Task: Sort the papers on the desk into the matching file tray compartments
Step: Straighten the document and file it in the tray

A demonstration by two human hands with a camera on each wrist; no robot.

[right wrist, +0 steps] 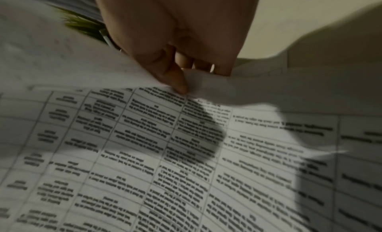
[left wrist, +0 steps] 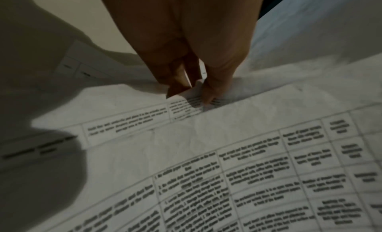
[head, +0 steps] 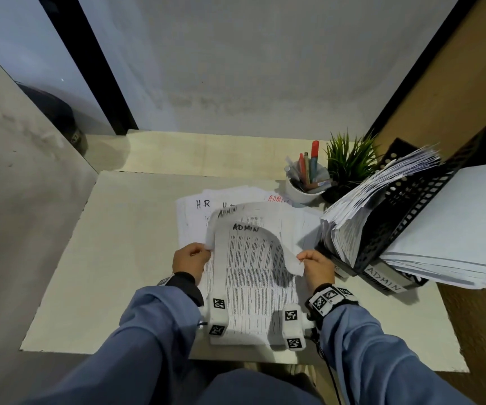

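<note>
Two printed sheets marked ADMIN (head: 247, 258) are lifted and bowed over the desk middle, the rear one (head: 227, 213) curling behind the front one. My left hand (head: 206, 249) pinches their left edge, thumb (left wrist: 215, 88) on top. My right hand (head: 301, 258) pinches the curled right edge, thumb (right wrist: 175, 82) on the printed side. Under them lie loose sheets marked H.R (head: 203, 204) and one with red ADMIN lettering (head: 277, 198). The black perforated file tray (head: 411, 211) stands tilted at the right, its front compartment labelled ADMIN (head: 382, 280) and full of papers (head: 455, 229).
A white cup of pens (head: 306, 182) and a small green plant (head: 350, 162) stand behind the papers, close to the tray. A second thick stack (head: 376, 200) fills the tray's rear compartment. The desk's left half (head: 119, 244) is bare; walls close in behind and at the left.
</note>
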